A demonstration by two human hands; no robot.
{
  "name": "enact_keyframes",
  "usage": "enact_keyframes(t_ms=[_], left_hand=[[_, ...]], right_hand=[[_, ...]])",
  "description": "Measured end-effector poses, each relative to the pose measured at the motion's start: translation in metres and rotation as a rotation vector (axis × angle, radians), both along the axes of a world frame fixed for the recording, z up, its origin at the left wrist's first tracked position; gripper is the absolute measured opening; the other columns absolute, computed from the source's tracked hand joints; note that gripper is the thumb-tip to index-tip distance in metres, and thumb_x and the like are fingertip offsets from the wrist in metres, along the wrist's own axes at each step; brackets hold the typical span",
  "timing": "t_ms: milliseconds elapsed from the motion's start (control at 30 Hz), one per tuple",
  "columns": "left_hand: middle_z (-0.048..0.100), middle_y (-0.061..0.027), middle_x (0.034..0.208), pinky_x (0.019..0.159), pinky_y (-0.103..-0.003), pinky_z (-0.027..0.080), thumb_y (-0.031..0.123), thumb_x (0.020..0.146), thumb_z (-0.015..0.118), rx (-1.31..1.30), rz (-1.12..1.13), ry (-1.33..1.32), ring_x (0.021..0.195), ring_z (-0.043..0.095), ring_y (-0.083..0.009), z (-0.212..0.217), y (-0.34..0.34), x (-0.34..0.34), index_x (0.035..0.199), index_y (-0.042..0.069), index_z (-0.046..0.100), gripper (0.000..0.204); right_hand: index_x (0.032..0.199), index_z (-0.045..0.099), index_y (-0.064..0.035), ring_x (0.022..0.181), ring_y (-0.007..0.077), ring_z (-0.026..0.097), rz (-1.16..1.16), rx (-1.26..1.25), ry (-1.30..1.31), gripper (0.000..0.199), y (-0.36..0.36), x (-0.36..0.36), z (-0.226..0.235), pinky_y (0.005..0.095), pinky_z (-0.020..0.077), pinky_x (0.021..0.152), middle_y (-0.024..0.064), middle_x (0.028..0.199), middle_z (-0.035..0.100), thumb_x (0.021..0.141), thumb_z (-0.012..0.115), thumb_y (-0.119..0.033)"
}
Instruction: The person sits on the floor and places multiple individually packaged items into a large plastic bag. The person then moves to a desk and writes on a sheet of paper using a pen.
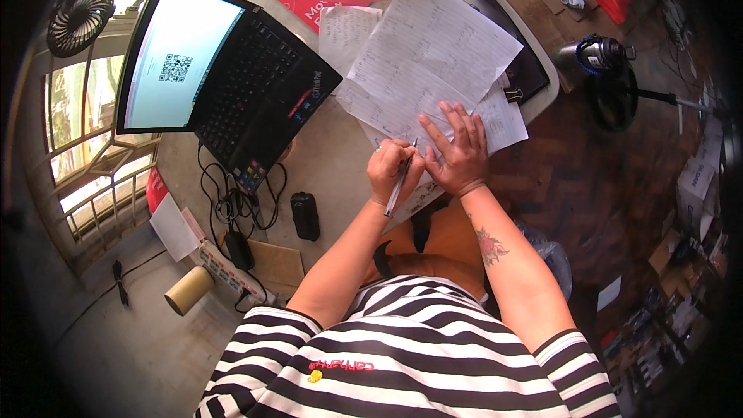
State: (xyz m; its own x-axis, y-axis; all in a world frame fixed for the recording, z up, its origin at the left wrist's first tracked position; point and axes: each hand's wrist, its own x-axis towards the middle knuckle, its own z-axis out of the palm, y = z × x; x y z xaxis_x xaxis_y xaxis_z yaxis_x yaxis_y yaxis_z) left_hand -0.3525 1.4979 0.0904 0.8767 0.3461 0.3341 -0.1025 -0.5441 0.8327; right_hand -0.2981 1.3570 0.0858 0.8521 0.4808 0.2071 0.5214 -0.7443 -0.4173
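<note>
My left hand (393,170) is closed around a pen (401,179), whose tip rests on handwritten white sheets (433,62) spread over the pale table (325,162). Just to its right, my right hand (462,152) lies flat with fingers spread, pressing on the near edge of the sheets. The two hands almost touch. Both forearms come up from the lower edge, above a black-and-white striped shirt.
An open black laptop (232,70) with a lit screen stands at the left. A small black device (304,215), tangled cables (240,201), a power strip (232,271) and a cardboard tube (188,291) lie nearby. A standing fan (607,70) is on the wooden floor at right.
</note>
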Motion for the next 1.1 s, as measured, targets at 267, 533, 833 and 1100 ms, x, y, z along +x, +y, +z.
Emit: enact_keyframes(t_ms=[267, 533, 833, 1100], left_hand=[[0.063, -0.0117, 0.077, 0.057, -0.03, 0.047, -0.003, 0.072, 0.07, -0.012, -0.007, -0.005, 0.061, 0.058, -0.0217, -0.0009, 0.0004, 0.0006, 0.075, 0.004, 0.052, 0.019], [0.063, -0.0119, 0.077, 0.057, -0.031, 0.048, -0.002, 0.072, 0.07, 0.04, -0.016, -0.001, 0.061, 0.059, -0.0236, -0.0022, 0.0011, 0.002, 0.075, 0.004, 0.052, 0.019], [0.062, -0.0117, 0.075, 0.055, -0.031, 0.048, -0.002, 0.069, 0.071, 0.044, -0.035, -0.021, 0.06, 0.059, -0.0238, -0.004, 0.0019, 0.0023, 0.075, 0.005, 0.052, 0.021], [0.062, -0.0114, 0.075, 0.054, -0.03, 0.047, -0.003, 0.069, 0.07, -0.017, -0.006, -0.024, 0.059, 0.057, -0.0224, -0.0007, 0.0021, -0.001, 0.075, 0.004, 0.052, 0.021]], right_hand=[[0.133, 0.059, -0.0306, 0.136, 0.0256, 0.038, 0.006, -0.017, -0.002, 0.05, -0.0005, -0.0003, -0.0006, 0.0486, 0.0247, 0.115, 0.0052, 0.146, 0.044, 0.084, 0.058, -0.035], [0.132, 0.06, -0.0304, 0.136, 0.0253, 0.038, 0.003, -0.022, -0.001, 0.049, -0.0004, 0.0001, -0.0004, 0.0487, 0.0249, 0.115, 0.0049, 0.146, 0.044, 0.084, 0.057, -0.034], [0.132, 0.061, -0.0302, 0.136, 0.0256, 0.04, 0.003, -0.009, -0.006, 0.049, 0.0008, 0.0006, 0.0012, 0.0494, 0.0251, 0.114, 0.0048, 0.145, 0.045, 0.083, 0.058, -0.034], [0.132, 0.06, -0.031, 0.137, 0.0244, 0.038, -0.003, -0.012, -0.013, 0.05, 0.0013, -0.0001, 0.0019, 0.0491, 0.0261, 0.114, 0.004, 0.145, 0.045, 0.082, 0.059, -0.032]])
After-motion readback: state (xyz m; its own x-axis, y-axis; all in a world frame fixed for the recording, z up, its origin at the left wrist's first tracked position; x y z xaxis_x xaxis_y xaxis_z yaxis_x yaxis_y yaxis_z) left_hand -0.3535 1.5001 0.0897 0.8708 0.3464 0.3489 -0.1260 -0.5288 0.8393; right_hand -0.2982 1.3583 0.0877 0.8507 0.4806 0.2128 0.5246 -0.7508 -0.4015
